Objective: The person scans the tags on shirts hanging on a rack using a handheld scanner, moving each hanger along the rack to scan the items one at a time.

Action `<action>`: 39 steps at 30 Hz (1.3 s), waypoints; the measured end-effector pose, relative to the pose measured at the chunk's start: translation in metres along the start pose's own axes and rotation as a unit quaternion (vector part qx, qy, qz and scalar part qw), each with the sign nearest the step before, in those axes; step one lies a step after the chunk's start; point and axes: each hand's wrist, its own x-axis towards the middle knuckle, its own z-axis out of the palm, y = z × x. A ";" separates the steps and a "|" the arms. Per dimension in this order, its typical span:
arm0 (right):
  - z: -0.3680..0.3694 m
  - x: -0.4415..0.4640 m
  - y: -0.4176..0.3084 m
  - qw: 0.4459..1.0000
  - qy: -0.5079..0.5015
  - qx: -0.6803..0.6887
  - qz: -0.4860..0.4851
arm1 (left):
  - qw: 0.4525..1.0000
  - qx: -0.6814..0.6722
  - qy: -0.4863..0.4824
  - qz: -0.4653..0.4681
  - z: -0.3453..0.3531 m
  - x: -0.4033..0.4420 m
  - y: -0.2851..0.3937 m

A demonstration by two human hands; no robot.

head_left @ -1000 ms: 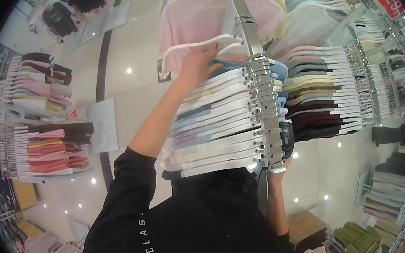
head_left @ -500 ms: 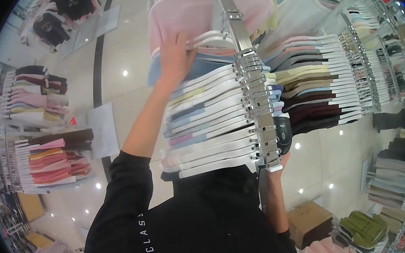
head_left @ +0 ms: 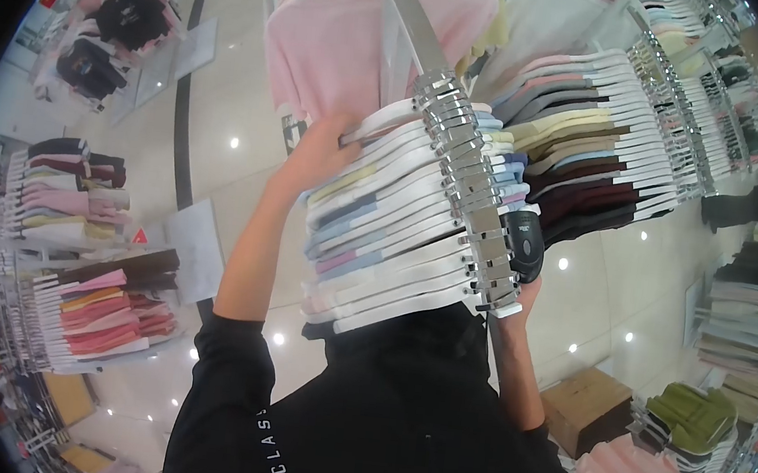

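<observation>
My left hand [head_left: 316, 149] is closed round the outer end of a white hanger [head_left: 382, 119] at the far end of a packed row. The white hangers [head_left: 413, 268] in this row carry pale garments [head_left: 344, 219] and hang by metal hooks from a silver rail [head_left: 485, 213]. To the right of the rail, my right hand [head_left: 520, 305] grips a black handheld device [head_left: 522, 242] from below; its fingers are largely hidden. A pink top [head_left: 334, 47] hangs farther along the rail, beyond my left hand.
Another rack of folded-looking dark and pastel garments [head_left: 579, 174] stands to the right. Clothing racks [head_left: 108, 310] line the left side. At lower right are a cardboard box [head_left: 584, 408] and a green garment [head_left: 691, 417]. A person [head_left: 742, 208] in dark clothes stands far right.
My left hand has drawn hangers toward me, off the pink top and against the packed row. Bare rail now shows between them. My right hand still holds the device.
</observation>
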 end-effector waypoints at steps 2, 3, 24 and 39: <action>0.000 0.001 -0.002 1.000 -0.005 -0.019 -0.010 | 0.996 -0.074 -0.013 -0.046 -0.002 -0.005 0.002; 0.000 0.000 -0.003 0.999 -0.011 -0.039 -0.021 | 0.996 -0.074 -0.014 -0.046 -0.002 -0.005 0.001; -0.013 -0.001 0.010 0.997 -0.031 -0.062 -0.040 | 0.950 -0.287 -0.024 -0.122 0.034 0.046 0.023; -0.025 -0.001 0.015 0.994 -0.058 -0.077 -0.054 | 0.979 -0.181 0.031 -0.088 0.055 0.039 0.021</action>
